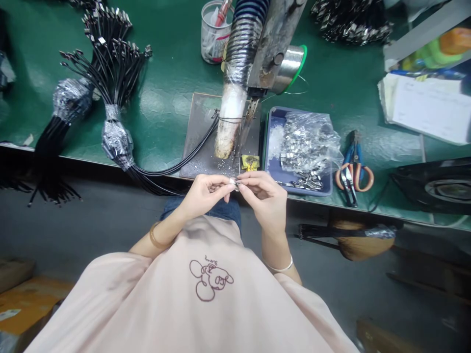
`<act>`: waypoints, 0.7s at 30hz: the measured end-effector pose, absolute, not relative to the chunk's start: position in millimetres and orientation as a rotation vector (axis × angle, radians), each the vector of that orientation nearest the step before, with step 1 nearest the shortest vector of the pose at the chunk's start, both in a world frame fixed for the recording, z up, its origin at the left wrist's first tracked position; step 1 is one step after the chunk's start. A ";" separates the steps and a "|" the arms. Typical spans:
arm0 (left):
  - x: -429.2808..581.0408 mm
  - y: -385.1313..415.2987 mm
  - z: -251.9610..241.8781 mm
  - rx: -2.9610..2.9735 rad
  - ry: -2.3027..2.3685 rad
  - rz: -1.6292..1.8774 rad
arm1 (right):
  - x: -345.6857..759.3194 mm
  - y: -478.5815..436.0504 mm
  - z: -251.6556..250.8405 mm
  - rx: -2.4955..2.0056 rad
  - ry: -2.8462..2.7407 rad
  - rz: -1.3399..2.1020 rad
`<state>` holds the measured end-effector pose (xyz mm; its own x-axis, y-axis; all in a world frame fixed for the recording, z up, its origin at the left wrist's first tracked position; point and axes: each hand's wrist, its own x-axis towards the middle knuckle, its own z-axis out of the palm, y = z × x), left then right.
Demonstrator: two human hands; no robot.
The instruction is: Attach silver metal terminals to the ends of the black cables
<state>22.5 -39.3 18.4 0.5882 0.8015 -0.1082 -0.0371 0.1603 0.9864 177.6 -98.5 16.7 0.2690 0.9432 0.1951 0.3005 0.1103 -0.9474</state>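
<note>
My left hand (pixel 204 193) and my right hand (pixel 265 196) meet just below the bench edge, fingertips pinched together on a small metal connector shell (pixel 235 182). Both hands are closed around it. A black cable (pixel 176 166) runs from the taped bundle toward the grey metal plate (pixel 200 132) above my hands. A small yellow fixture (pixel 249 162) sits on that plate right above my fingers. The blue tray (pixel 272 147) of metal shells in a clear bag (pixel 309 142) lies just right of my right hand.
Taped bundles of black cables (pixel 114 132) lie at left on the green bench (pixel 165 88). A fume hose and soldering fixture (pixel 239 59), a solder spool (pixel 292 63), a clear cup (pixel 213 32), blue-orange cutters (pixel 353 171) and papers (pixel 427 105) surround the plate. A broom (pixel 353 240) lies below.
</note>
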 end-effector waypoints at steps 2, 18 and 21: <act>21.8 -39.4 17.8 1.345 0.750 0.684 | 178.8 -100.0 18.1 -1.417 -1.294 0.696; 23.0 -46.8 0.7 2.086 0.734 0.984 | 182.2 -103.3 22.8 -1.474 -1.598 0.324; 26.7 -53.3 -3.7 2.079 0.748 1.177 | 176.3 -102.4 21.9 -1.423 -1.456 0.480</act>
